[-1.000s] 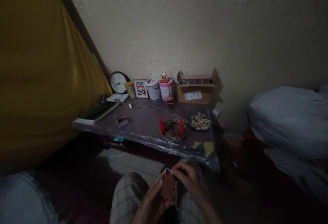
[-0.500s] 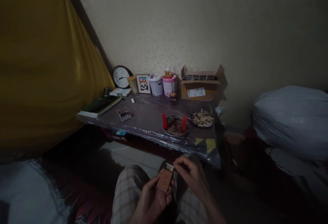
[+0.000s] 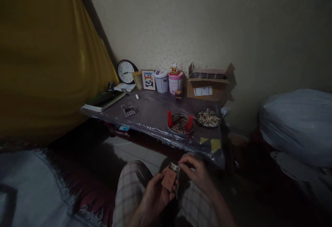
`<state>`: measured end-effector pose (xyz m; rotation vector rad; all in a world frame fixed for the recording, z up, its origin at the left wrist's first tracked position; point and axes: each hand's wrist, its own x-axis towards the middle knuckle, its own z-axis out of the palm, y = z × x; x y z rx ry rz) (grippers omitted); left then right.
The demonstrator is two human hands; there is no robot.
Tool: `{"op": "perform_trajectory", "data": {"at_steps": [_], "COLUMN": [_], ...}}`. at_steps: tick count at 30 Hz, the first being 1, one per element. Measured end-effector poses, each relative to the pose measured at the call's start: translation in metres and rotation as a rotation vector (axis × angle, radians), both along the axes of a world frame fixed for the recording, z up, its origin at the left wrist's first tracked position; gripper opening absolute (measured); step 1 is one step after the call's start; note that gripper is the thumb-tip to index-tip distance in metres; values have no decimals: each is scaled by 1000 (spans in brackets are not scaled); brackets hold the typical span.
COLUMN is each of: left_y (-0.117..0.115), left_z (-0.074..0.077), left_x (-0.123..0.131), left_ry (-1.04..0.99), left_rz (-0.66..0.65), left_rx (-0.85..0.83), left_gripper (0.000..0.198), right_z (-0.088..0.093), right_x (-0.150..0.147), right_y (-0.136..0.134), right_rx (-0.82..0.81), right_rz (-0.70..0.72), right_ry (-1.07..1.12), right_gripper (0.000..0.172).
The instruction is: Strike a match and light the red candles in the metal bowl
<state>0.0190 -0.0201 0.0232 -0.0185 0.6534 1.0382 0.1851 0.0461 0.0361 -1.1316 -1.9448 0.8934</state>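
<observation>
An orange-brown matchbox (image 3: 169,180) with red characters rests in my left hand (image 3: 158,194), its fingers wrapped round the sides. The inner tray (image 3: 173,167) sticks partly out of the far end, with matches inside. Close to that open end, my right hand (image 3: 194,171) has thumb and forefinger pinched together. A thin pale match (image 3: 178,168) shows faintly at those fingertips, along the box's right edge; no flame is visible. Both hands are above my lap, over checked trousers (image 3: 132,178).
A plastic-covered table (image 3: 150,116) stands ahead. On it are a plate with red candles (image 3: 169,119), a dish of matches (image 3: 208,119), a cardboard box (image 3: 202,91), tubs (image 3: 176,83), a clock (image 3: 126,72) and books (image 3: 100,105). A yellow curtain (image 3: 52,64) hangs at left.
The view has shifted slightly, so the table items appear a little right and higher. Both hands keep their hold, the right fingertips still beside the open end of the matchbox.
</observation>
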Motion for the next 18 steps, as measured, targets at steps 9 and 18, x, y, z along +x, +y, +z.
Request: {"op": "perform_trajectory", "data": {"at_steps": [9,18], "left_y": [-2,-4], "left_z": [-3,-8], "left_x": [3,3], "left_ry": [109,154], "left_rz": [-27,-62], "left_rx": [51,105], "left_gripper": [24,28], "right_z": [21,35], "right_x": [-5,-8], "right_y": [1,-4], "right_rx": [-7,151], "right_rz": [220,392], "right_ry": [-344,-595], "right_gripper": [16,22]}}
